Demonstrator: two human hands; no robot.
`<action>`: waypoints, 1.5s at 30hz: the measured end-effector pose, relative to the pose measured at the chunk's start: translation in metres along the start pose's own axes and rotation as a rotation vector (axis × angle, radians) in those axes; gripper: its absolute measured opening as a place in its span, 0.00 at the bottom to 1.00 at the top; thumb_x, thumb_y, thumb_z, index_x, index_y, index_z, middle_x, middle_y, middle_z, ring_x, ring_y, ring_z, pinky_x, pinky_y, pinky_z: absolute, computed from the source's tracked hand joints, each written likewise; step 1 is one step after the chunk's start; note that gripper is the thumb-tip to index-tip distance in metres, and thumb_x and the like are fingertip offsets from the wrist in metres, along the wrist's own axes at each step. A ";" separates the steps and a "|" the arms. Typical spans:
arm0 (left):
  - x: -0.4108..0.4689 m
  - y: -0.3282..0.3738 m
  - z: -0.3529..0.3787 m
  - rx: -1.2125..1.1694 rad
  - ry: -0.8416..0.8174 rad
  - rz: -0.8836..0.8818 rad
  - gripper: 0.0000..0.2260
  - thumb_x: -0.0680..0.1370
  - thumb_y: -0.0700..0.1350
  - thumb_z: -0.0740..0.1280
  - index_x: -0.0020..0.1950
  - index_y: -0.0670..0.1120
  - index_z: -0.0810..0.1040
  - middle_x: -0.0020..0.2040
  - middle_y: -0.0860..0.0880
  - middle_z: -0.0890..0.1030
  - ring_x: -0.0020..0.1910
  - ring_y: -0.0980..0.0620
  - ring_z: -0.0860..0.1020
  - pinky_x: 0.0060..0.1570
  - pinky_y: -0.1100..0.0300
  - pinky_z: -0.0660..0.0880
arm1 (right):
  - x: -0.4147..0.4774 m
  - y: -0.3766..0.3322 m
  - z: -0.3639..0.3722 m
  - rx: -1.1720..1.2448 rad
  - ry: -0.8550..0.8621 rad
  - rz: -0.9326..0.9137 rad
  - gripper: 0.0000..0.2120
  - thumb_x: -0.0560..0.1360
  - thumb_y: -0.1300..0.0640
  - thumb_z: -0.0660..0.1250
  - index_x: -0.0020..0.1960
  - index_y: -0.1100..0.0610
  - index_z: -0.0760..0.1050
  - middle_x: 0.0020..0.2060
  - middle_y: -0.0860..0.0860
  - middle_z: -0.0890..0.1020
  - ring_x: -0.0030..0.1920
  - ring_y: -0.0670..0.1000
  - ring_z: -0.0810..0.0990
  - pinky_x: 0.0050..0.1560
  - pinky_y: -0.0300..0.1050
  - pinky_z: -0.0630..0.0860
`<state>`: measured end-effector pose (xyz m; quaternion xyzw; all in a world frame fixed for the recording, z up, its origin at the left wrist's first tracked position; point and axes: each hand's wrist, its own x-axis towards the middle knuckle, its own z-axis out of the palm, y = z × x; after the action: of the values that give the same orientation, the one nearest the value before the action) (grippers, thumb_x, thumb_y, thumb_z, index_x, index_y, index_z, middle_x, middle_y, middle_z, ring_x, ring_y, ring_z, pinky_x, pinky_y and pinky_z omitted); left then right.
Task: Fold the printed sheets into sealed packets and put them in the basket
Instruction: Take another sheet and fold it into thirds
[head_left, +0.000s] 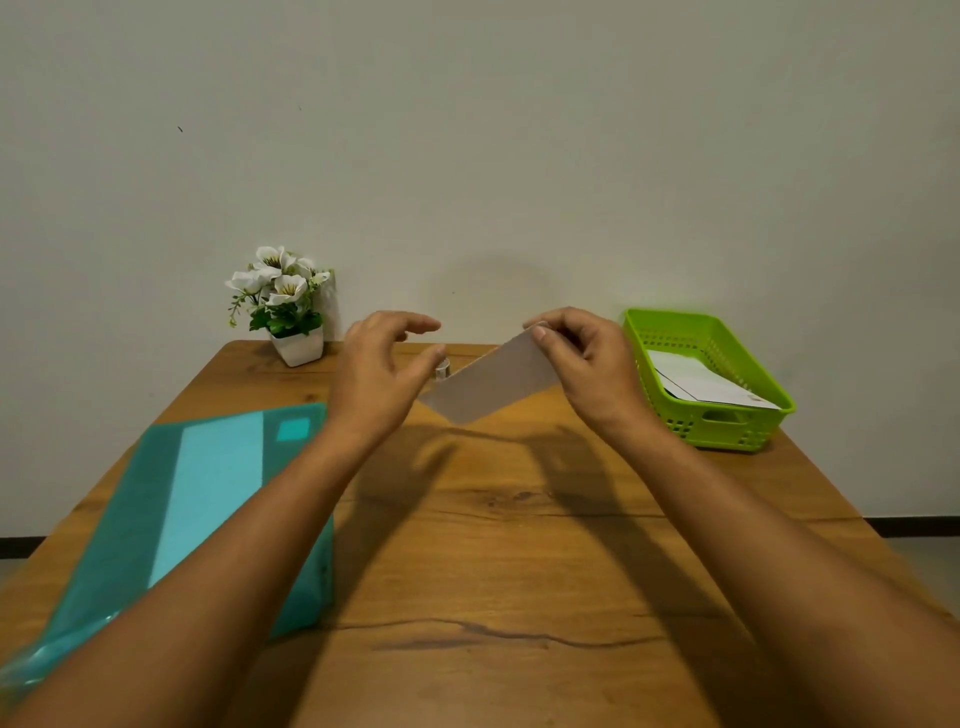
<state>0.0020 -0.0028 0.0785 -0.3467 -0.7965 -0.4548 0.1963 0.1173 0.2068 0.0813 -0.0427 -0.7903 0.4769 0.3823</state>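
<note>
Pinching the upper corner of a folded white packet (488, 387) between thumb and fingertips, the right hand (587, 358) holds it in the air above the wooden worktop (519, 545). The packet is tilted, and its lower end slopes down toward the left hand (382, 364). That hand is spread, its fingers loosely curved and gripping nothing. Its thumb is just beside the packet's lower end, but I cannot tell whether they touch. A green basket (727, 428) sits at the far right of the worktop with white folded paper (701, 387) already lying in it. A teal folder (208, 493) lies flat on the near left, partly under the left forearm. A white pot of white flowers (291, 306) stands at the far edge by the wall.
</note>
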 end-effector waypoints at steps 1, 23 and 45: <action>0.002 0.011 0.003 0.009 -0.036 0.052 0.11 0.77 0.52 0.74 0.59 0.54 0.83 0.54 0.58 0.82 0.53 0.54 0.78 0.49 0.57 0.75 | 0.002 -0.007 0.004 -0.029 -0.023 -0.033 0.07 0.80 0.57 0.68 0.50 0.52 0.85 0.46 0.45 0.87 0.51 0.44 0.84 0.51 0.42 0.78; 0.004 0.031 0.010 -0.459 -0.082 -0.204 0.16 0.77 0.50 0.75 0.64 0.51 0.81 0.55 0.54 0.83 0.54 0.57 0.81 0.52 0.57 0.82 | 0.003 -0.014 0.018 0.083 -0.093 0.104 0.08 0.83 0.57 0.67 0.52 0.57 0.84 0.46 0.50 0.87 0.45 0.46 0.83 0.45 0.41 0.78; 0.013 0.015 0.003 -0.563 -0.038 -0.279 0.08 0.77 0.49 0.75 0.46 0.45 0.87 0.43 0.49 0.86 0.43 0.56 0.80 0.42 0.61 0.76 | -0.007 0.005 0.022 0.011 -0.249 0.137 0.08 0.82 0.58 0.69 0.48 0.56 0.85 0.42 0.49 0.87 0.41 0.43 0.83 0.40 0.36 0.74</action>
<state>0.0039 0.0099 0.0936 -0.2834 -0.6826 -0.6735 0.0131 0.1066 0.1909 0.0675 -0.0350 -0.8244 0.5076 0.2479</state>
